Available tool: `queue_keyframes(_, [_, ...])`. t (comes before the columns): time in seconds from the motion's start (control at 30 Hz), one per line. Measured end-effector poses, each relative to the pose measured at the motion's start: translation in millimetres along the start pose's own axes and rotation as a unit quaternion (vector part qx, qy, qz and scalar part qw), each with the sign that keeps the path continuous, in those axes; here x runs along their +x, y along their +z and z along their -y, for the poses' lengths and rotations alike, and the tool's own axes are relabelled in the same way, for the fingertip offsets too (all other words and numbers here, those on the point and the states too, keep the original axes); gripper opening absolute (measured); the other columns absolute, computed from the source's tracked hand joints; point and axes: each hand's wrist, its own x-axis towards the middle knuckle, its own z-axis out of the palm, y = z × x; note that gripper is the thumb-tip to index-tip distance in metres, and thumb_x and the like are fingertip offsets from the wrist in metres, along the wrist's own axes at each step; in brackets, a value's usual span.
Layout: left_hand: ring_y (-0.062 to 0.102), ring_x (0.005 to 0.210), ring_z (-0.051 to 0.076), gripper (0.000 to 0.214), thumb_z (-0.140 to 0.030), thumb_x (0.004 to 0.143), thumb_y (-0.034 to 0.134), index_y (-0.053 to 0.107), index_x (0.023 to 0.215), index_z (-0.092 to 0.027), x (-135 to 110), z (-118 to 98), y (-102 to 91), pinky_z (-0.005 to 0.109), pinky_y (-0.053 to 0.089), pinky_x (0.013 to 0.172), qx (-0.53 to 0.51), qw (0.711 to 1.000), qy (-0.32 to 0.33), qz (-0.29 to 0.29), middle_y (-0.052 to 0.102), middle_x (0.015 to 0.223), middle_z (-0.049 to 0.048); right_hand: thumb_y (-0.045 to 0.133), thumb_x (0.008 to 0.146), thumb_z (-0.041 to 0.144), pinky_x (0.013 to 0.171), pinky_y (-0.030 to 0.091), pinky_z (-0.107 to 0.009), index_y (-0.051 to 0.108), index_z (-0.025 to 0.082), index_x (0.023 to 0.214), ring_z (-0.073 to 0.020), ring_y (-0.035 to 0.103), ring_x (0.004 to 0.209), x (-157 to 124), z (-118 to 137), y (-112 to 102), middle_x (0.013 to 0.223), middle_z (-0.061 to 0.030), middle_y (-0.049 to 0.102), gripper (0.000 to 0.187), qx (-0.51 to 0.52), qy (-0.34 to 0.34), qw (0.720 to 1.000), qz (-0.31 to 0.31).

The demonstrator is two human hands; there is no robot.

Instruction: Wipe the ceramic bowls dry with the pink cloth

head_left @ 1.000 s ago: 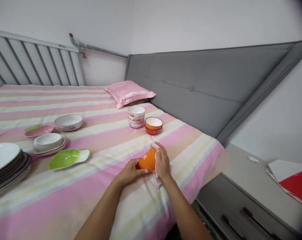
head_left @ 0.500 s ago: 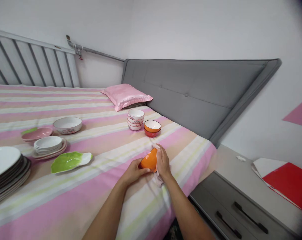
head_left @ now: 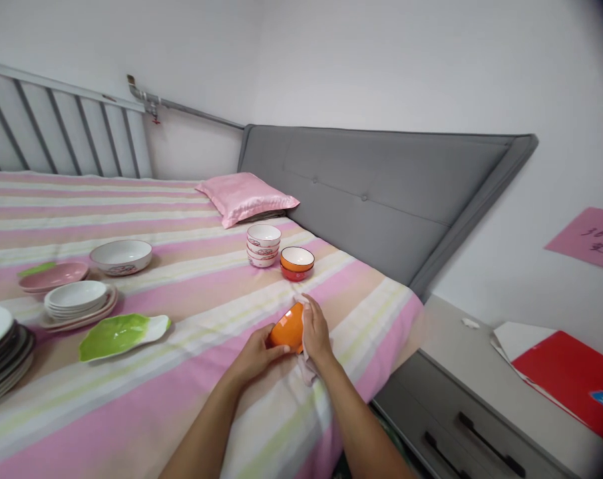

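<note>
Across the striped bed (head_left: pixel 192 293), plates (head_left: pixel 2 346) and stacked bowls (head_left: pixel 263 245) sit well apart. Near the bed's edge the orange bowl (head_left: pixel 286 327) is tipped sideways. The left hand (head_left: pixel 255 352) curls round its base while the right hand (head_left: pixel 315 332) presses a cloth (head_left: pixel 307 367) against it. The wiping looks to be mid-way.

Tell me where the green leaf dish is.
In the head view, the green dish lies on the bed at left, just nearer the camera than the saucer stack.
</note>
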Motion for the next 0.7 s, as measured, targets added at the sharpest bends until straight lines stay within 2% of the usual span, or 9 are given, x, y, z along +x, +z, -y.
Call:
queue_keyframes(0.17, [0.061, 0.085, 0.023, 0.040, -0.039, 0.072, 0.073, 0.064, 0.099, -0.011, 1, 0, 0.8, 0.029, 0.047, 0.073, 0.004, 1.000, -0.002, -0.004, 0.068, 0.094, 0.0090, 0.028, 0.095, 0.037, 0.104, 0.039, -0.041, 0.059, 0.018, 0.120, -0.0202, 0.050, 0.122, -1, -1, -2, 0.128, -0.0103, 0.059, 0.045, -0.007, 0.007, 1.000, -0.011])
queue_keyframes(0.33, [0.059, 0.083, 0.020, 0.035, -0.036, 0.072, 0.073, 0.062, 0.095, -0.012, 2, -7, 10.4, 0.028, 0.047, 0.073, -0.049, 0.999, 0.014, 0.002, 0.065, 0.090, 0.0062, 0.027, 0.096, 0.034, 0.104, 0.039, -0.043, 0.053, 0.018, 0.129, -0.0204, 0.047, 0.125, -8, 0, -6, 0.133, -0.0111, 0.055, 0.045, -0.032, -0.034, 0.999, -0.011])
queue_keyframes(0.47, [0.060, 0.086, 0.021, 0.039, -0.034, 0.070, 0.075, 0.060, 0.100, -0.014, 1, -17, 19.5, 0.030, 0.048, 0.077, -0.163, 0.986, 0.018, -0.010, 0.065, 0.095, 0.0067, 0.031, 0.095, 0.031, 0.107, 0.035, -0.046, 0.050, 0.020, 0.132, -0.0226, 0.042, 0.130, -13, 17, -6, 0.138, -0.0093, 0.051, 0.043, -0.097, -0.088, 0.991, 0.017])
queue_keyframes(0.57, [0.060, 0.091, 0.021, 0.042, -0.030, 0.070, 0.076, 0.061, 0.105, -0.016, 0, -25, 20.8, 0.030, 0.048, 0.080, -0.216, 0.976, 0.018, -0.025, 0.065, 0.100, 0.0075, 0.035, 0.094, 0.028, 0.106, 0.033, -0.049, 0.054, 0.024, 0.129, -0.0254, 0.043, 0.130, -15, 38, -8, 0.135, -0.0065, 0.055, 0.040, -0.152, -0.129, 0.979, 0.035])
queue_keyframes(0.7, [0.059, 0.091, 0.019, 0.037, -0.027, 0.068, 0.078, 0.064, 0.100, -0.015, -2, -29, 19.1, 0.027, 0.048, 0.081, -0.239, 0.970, 0.025, -0.045, 0.066, 0.100, 0.0071, 0.035, 0.094, 0.026, 0.105, 0.035, -0.046, 0.058, 0.024, 0.125, -0.0248, 0.047, 0.125, -13, 54, -13, 0.128, -0.0045, 0.061, 0.038, -0.174, -0.155, 0.966, 0.111])
